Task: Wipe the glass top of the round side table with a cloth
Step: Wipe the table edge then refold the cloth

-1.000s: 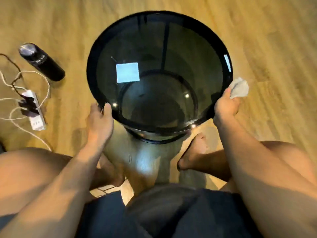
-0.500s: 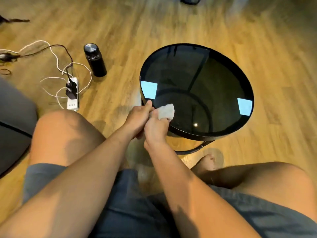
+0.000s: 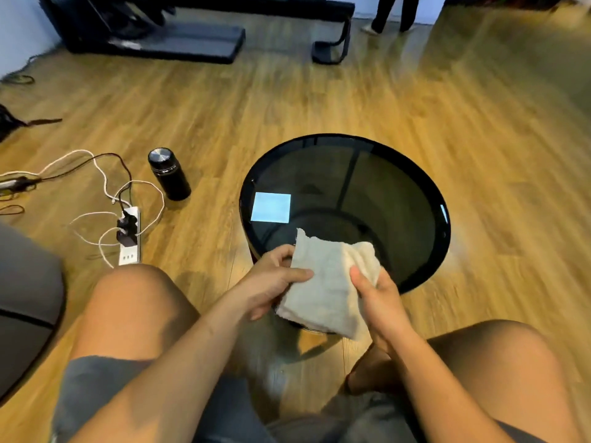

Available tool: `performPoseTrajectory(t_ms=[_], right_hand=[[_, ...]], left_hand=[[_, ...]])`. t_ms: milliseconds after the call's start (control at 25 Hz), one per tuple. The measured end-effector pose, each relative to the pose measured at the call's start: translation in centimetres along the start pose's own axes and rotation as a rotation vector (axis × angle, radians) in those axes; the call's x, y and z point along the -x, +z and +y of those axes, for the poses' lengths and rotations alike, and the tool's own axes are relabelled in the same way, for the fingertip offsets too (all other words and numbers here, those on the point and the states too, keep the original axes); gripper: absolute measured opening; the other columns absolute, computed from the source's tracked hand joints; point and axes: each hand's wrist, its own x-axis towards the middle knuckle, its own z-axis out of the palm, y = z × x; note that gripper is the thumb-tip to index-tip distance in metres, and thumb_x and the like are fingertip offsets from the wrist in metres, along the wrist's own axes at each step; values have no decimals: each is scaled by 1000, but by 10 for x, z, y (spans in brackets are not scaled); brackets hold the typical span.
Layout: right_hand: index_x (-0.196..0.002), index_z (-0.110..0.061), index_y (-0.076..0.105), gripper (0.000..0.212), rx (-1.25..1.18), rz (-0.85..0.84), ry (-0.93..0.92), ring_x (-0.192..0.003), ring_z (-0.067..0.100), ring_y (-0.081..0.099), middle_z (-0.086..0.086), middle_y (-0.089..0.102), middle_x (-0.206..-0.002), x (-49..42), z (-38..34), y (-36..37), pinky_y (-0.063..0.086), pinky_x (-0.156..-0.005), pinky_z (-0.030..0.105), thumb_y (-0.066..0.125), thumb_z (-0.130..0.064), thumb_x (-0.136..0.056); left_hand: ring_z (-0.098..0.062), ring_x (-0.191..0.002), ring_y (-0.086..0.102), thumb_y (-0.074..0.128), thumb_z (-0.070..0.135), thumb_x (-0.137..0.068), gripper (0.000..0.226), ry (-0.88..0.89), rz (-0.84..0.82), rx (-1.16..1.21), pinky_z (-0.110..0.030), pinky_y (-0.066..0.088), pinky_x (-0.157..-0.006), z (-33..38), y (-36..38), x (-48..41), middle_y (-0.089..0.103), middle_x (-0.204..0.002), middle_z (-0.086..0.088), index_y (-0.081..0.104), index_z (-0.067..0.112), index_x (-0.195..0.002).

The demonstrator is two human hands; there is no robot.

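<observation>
The round side table [image 3: 415,174] has a dark glass top in a black rim and stands on the wooden floor in front of my knees. A whitish cloth [image 3: 326,282] is spread out flat over the table's near edge. My left hand [image 3: 271,282] grips the cloth's left side, thumb on top. Holding the right side is my right hand [image 3: 377,295], with its thumb pressed on the cloth. The cloth hides the near rim of the table.
A black flask [image 3: 169,174] stands on the floor left of the table. Further left lies a white power strip [image 3: 129,241] with plugs and looping cables. Dark furniture [image 3: 160,36] lines the far wall, and a person's legs [image 3: 393,11] stand at the back.
The cloth was bunched small in my right hand at the table's right rim. Both hands then met at the near edge, and now the cloth is opened out between them.
</observation>
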Motion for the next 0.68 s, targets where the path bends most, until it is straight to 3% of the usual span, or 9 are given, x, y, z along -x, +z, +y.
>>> performPoseTrajectory(t_ms=[120,200,240,320,400,480,520,600,680], right_hand=[[-140,-36,33,64,35,-1,-104,-122,22,54,-2,49,-139,-1,-2,-4,48,-102,51,65,-51,-86],[-139,-48,30,77,11,-46,-102,-126,26,50,1,42,-146,-9,-8,-16,47,-103,53,72,-51,-74],[-132,-51,41,73,-14,-118,-116,-124,27,51,1,46,-142,-12,-10,-23,48,-102,53,76,-50,-68],[-116,-49,59,65,-14,-339,-105,-119,23,55,-4,53,-130,-12,-9,-32,53,-98,43,84,-46,-56],[-113,-46,57,64,334,-459,-168,-112,15,54,-12,54,-121,-13,-8,-29,51,-89,26,85,-44,-55],[-109,-40,60,52,688,-336,-339,-103,12,50,-9,54,-109,-21,-5,-19,42,-78,18,82,-40,-63],[-101,-34,66,40,718,-254,-395,-102,10,48,-8,53,-105,-25,-9,-15,40,-76,17,81,-38,-64],[-83,-27,71,27,592,-205,-404,-102,6,51,-8,55,-105,-35,-22,-16,45,-79,23,80,-38,-60],[-82,-32,67,25,465,-240,-401,-87,1,61,-12,66,-91,-47,-36,-21,49,-73,25,77,-43,-62]], left_hand=[[-22,-105,66,76,13,-84,59,113,124,-38,-45,57,-92,-6,9,4,64,-120,-3,46,39,-128],[-18,-108,62,81,12,-77,78,237,9,-175,-32,56,-91,0,6,9,58,-122,3,43,45,-136],[-17,-109,58,84,14,-74,79,288,-41,-381,-22,51,-93,3,3,11,54,-122,4,47,40,-138],[-13,-104,53,86,17,-72,68,409,47,-810,-4,36,-85,4,2,9,53,-115,3,57,28,-133],[-7,-94,49,83,18,-75,48,498,216,-986,-6,31,-74,6,1,7,51,-102,6,66,27,-119],[-2,-92,43,80,20,-76,31,552,244,-1030,-8,30,-74,10,-5,3,45,-101,10,71,30,-104],[-2,-98,43,80,20,-75,28,562,184,-1012,-11,33,-80,15,-10,0,47,-107,12,72,29,-100],[-5,-101,55,79,18,-75,25,522,-14,-854,-24,45,-85,29,-24,-7,61,-109,12,72,27,-98],[-9,-85,65,77,26,-76,23,466,-93,-602,-31,53,-73,41,-35,-20,69,-92,8,69,27,-98]])
